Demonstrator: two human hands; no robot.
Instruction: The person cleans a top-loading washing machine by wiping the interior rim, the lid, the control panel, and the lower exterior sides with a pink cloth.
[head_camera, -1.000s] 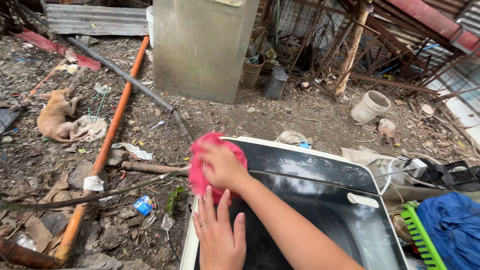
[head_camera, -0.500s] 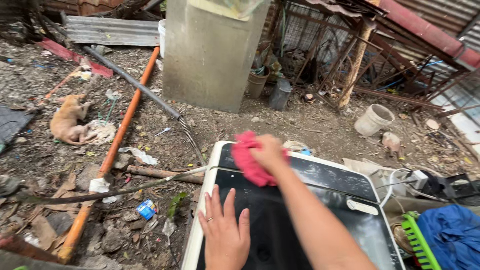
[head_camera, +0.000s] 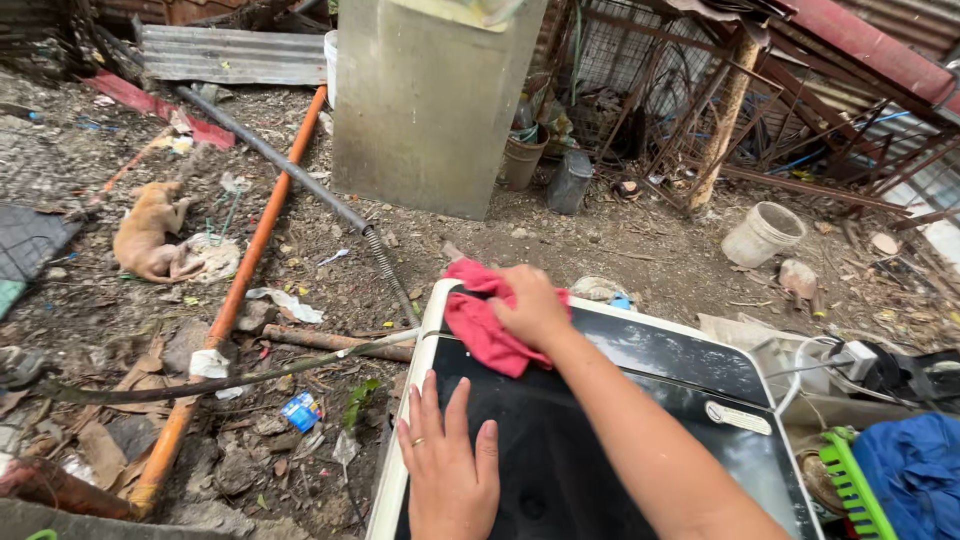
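The right hand presses one red cloth onto the far left corner of the dark washer lid, fingers closed over it. The left hand lies flat and open on the lid, holding nothing. One small blue packet lies on the dirt left of the washer, and one white oblong label sits near the lid's right edge.

Our right hand presses a cloth onto the lid; left hand lies flat just nearer us.

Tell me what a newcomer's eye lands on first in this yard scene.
First, the bright red cloth pressed under the right hand at the far left corner of the glossy black lid of a white machine, with the left hand flat on the lid's near left part. Next, the long orange pipe slanting across the littered dirt, and the tan dog lying left of it.
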